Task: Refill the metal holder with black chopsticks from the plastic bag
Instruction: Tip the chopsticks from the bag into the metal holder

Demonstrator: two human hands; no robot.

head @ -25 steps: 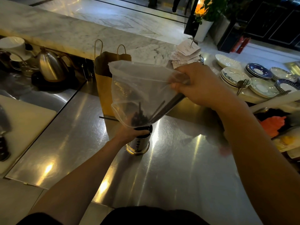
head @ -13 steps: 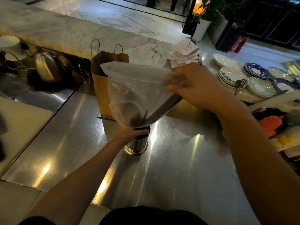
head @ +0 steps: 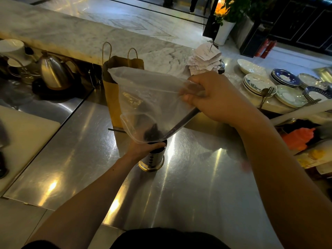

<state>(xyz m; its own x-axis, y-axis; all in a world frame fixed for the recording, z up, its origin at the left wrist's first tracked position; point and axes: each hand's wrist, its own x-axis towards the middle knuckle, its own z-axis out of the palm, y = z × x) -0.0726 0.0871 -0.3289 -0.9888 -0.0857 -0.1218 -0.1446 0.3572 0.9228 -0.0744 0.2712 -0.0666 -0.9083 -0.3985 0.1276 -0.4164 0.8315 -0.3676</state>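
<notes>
A round metal holder (head: 152,160) with slots in its side stands upright on the steel counter (head: 188,186). My left hand (head: 142,149) wraps around its rim. Directly above it a clear plastic bag (head: 149,97) hangs tilted, its low corner over the holder's mouth. Black chopsticks (head: 181,123) lie bunched inside the bag, tips down at that corner. My right hand (head: 213,97) grips the bag's upper right end together with the chopsticks' top ends. One black chopstick (head: 116,130) lies flat on the counter behind the bag.
A brown paper bag (head: 112,97) with handles stands just behind. A metal kettle (head: 53,72) and white cups sit at the back left, a white cutting board (head: 23,133) at left. Stacked plates (head: 258,85) with forks fill the right, paper slips (head: 204,58) behind them.
The chopsticks in the bag have slid together into one bundle, tips gathered at the low corner over the holder. Both hands keep their hold; the view shifted slightly.
</notes>
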